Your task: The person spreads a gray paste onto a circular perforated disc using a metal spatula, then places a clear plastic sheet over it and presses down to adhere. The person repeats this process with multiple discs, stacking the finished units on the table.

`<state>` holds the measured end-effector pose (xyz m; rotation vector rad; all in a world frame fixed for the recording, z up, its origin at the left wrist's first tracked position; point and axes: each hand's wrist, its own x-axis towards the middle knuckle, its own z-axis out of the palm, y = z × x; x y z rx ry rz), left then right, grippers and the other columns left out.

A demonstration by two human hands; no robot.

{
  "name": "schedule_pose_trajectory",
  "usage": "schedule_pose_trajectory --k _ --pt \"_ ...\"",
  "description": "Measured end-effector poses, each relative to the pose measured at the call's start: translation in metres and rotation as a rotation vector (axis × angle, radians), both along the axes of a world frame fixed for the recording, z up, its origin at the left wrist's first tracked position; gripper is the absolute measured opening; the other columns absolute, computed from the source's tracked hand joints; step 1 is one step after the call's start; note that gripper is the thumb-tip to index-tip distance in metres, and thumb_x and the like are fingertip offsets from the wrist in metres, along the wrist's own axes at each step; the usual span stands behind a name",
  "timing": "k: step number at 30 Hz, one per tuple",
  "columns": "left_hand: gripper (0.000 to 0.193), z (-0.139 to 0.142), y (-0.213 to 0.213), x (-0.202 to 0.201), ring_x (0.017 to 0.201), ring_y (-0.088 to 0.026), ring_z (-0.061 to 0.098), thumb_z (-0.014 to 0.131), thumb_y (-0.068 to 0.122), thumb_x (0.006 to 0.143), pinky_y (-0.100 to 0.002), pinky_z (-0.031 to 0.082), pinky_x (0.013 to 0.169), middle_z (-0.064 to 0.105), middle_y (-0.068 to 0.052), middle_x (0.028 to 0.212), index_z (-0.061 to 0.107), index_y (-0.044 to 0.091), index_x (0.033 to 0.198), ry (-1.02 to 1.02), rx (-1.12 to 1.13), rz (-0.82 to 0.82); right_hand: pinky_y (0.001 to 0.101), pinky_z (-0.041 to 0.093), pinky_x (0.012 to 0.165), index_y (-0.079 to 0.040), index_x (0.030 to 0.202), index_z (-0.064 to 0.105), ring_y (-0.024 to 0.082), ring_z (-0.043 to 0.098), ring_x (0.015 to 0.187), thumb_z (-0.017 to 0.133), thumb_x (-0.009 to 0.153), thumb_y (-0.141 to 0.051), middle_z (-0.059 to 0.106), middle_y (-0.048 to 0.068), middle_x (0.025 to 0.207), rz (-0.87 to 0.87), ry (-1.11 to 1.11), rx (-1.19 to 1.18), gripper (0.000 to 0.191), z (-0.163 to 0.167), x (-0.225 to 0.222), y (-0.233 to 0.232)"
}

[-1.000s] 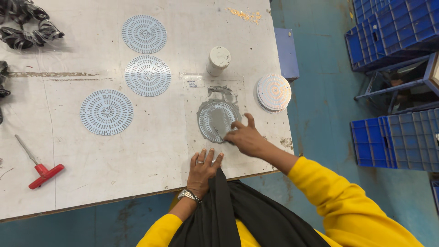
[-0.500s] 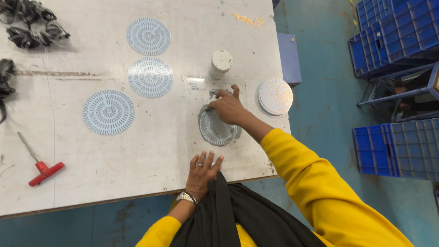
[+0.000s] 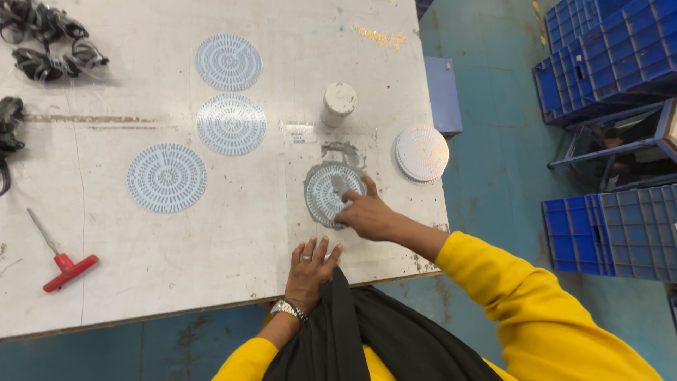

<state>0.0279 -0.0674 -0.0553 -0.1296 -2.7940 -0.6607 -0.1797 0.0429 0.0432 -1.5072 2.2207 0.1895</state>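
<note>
Right hand (image 3: 368,212) gripped nothing; fingers extended, fingertips pressed on round perforated disc (image 3: 329,194) lying flat at frame centre on white worktable (image 3: 233,233). Left hand (image 3: 310,267) open, palm down on table edge, lower centre. Grey cylinder (image 3: 338,103) stood above disc. Disc stack (image 3: 422,152) at right edge. Red-handled tool (image 3: 62,262) lower left.

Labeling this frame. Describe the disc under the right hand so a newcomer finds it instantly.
On the white worktable, look near the front edge, below the upright grey cylinder. The round perforated disc lies flat under the right hand. Unlike the three clean discs to the left, it sits in a dark grey smear.
</note>
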Motion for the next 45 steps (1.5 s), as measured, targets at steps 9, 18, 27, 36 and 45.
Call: schedule_pose_trajectory --k 9,18,27,36,45 --pt "0.07 -0.003 0.0 -0.004 0.133 -0.037 0.046 0.073 0.015 0.077 -0.054 0.033 0.111 0.052 -0.015 0.144 0.054 0.019 0.144 -0.024 -0.022 -0.016 0.0757 -0.009 0.11 -0.029 0.127 0.069 0.03 0.026 0.152 0.055 0.091 -0.005 0.065 0.0 0.139 -0.155 0.254 -0.348 0.045 -0.037 -0.088 -0.015" --pt "0.057 -0.006 -0.003 -0.002 0.133 -0.037 0.045 0.063 0.018 0.086 -0.053 0.033 0.11 0.052 -0.016 0.144 0.057 0.019 0.142 0.039 -0.038 -0.016 0.0708 -0.015 0.115 -0.039 0.118 0.075 0.02 0.027 0.153 0.057 0.096 -0.014 0.065 -0.006 0.135 -0.033 0.124 0.091 0.039 0.016 -0.102 -0.036" --pt "0.048 -0.012 -0.002 -0.004 0.131 -0.037 0.047 0.064 0.025 0.091 -0.053 0.035 0.108 0.054 -0.016 0.141 0.06 0.019 0.139 0.087 -0.023 0.019 0.0666 -0.013 0.119 -0.037 0.108 0.076 0.022 0.028 0.15 0.057 0.098 -0.033 0.069 -0.013 0.127 0.305 0.103 0.118 0.022 0.024 -0.082 -0.097" --pt "0.043 -0.022 0.001 -0.008 0.126 -0.032 0.052 0.065 0.029 0.094 -0.052 0.039 0.106 0.059 -0.011 0.136 0.063 0.023 0.136 0.166 -0.114 0.073 0.069 -0.01 0.121 -0.038 0.118 0.074 0.017 0.037 0.146 0.059 0.094 -0.021 0.075 -0.013 0.115 0.161 0.139 0.213 0.033 0.042 -0.097 -0.03" --pt "0.056 -0.007 -0.006 -0.001 0.131 -0.033 0.049 0.063 0.017 0.085 -0.051 0.036 0.109 0.056 -0.012 0.141 0.06 0.023 0.141 0.019 -0.096 0.013 0.0667 -0.006 0.122 -0.032 0.121 0.074 0.018 0.037 0.148 0.056 0.093 -0.008 0.076 -0.004 0.113 -0.089 0.094 0.216 0.042 0.027 -0.08 0.019"
